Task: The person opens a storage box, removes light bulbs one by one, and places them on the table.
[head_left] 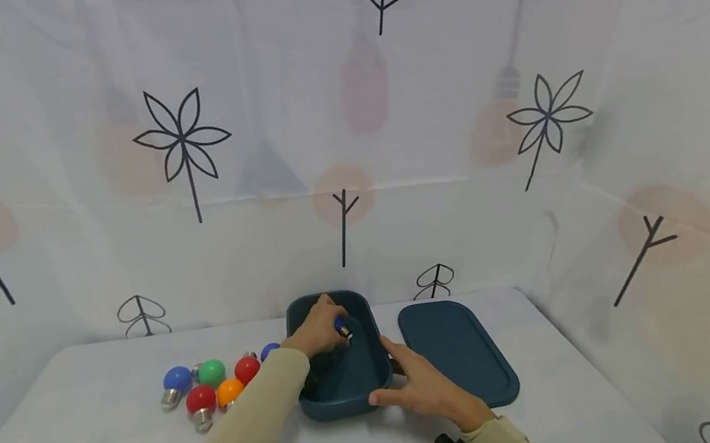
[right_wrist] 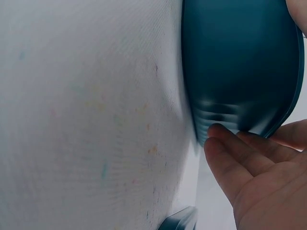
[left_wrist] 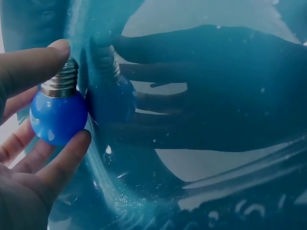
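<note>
My left hand (head_left: 317, 329) reaches into a deep dark teal container (head_left: 352, 407) and pinches a blue light bulb (left_wrist: 58, 117) with a silver screw base. In the left wrist view the thumb lies by the base and other fingertips touch the round globe. The bulb is beside the container's inner wall, which reflects it. At the container's near right corner rests my right hand (head_left: 422, 384), thumb toward the front and fingers (right_wrist: 240, 151) fairly straight along the outer wall.
Left of the container lie several bulbs: a blue one (head_left: 177, 379), a green one (head_left: 212, 372), red ones (head_left: 200, 401) and an orange one (head_left: 230, 391). Another blue bulb (head_left: 269, 350) is partly hidden by the left arm. A flat teal lid (head_left: 459, 349) lies to the right.
</note>
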Tool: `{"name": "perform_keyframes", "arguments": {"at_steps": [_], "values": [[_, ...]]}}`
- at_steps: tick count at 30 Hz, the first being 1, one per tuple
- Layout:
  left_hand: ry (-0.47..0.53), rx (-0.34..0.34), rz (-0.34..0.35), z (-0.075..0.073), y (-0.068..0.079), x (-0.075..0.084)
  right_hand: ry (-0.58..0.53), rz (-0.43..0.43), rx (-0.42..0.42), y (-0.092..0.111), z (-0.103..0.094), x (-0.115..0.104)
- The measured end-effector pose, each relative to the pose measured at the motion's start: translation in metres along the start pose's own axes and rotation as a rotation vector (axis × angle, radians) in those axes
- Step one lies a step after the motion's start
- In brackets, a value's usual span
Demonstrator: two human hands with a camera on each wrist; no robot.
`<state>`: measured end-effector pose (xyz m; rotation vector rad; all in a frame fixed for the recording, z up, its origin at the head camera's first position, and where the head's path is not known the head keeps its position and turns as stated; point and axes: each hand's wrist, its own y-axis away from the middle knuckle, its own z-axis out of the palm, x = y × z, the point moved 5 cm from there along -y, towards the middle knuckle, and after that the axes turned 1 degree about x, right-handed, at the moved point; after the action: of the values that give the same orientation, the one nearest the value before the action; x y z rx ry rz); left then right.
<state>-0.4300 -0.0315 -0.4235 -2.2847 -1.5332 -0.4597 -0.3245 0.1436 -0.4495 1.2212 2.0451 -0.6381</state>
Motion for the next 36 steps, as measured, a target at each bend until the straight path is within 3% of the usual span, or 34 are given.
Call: {"name": "perform_keyframes", "arguments": {"at_steps": [18, 27, 36], "values": [[-0.005, -0.026, 0.043, 0.007, -0.001, 0.001, 0.021, -0.015, 0.003, -0.001, 0.000, 0.000], [-0.022, -0.070, 0.032, 0.004, 0.001, 0.008, 0.013, -0.016, -0.002, 0.000, 0.000, -0.001], [-0.014, -0.049, 0.050, -0.007, 0.001, 0.012, 0.023, -0.015, 0.007, 0.000, 0.000, 0.001]]}}
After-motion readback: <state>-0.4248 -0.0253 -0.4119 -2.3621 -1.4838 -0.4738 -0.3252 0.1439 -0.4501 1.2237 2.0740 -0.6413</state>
